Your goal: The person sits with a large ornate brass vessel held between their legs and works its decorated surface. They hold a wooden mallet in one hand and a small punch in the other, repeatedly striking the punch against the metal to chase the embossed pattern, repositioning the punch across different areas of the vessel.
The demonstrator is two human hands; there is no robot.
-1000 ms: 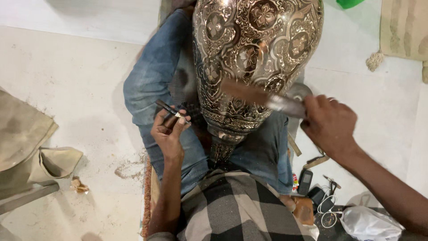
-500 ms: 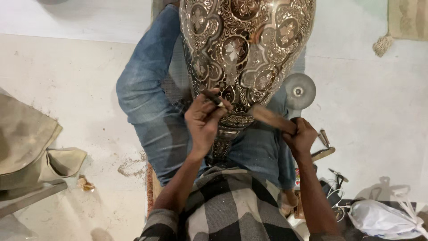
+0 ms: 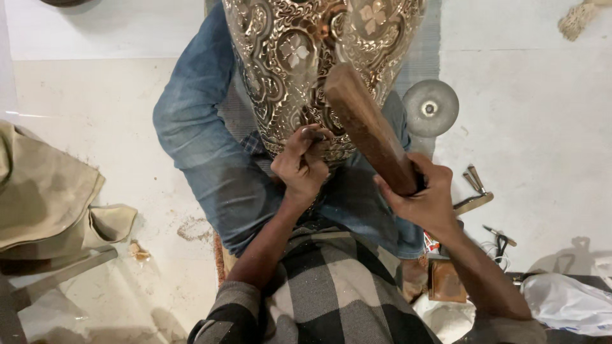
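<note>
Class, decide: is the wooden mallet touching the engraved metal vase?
Cannot tell. In the head view the wooden mallet, held by the right hand, overlaps the engraved metal vase, hiding any gap.

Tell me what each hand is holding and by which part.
Right hand grips a wooden mallet by its lower end. Left hand pinches a small dark tool against the engraved metal vase; its grip point is hidden.

Floor (image 3: 95, 95) open at frame left and upper right. Lower right cluttered: grinding disc (image 3: 430, 107), small metal tools (image 3: 475, 191), plastic bag (image 3: 567, 302). Folded cloth (image 3: 44, 191) blocks left edge.
</note>
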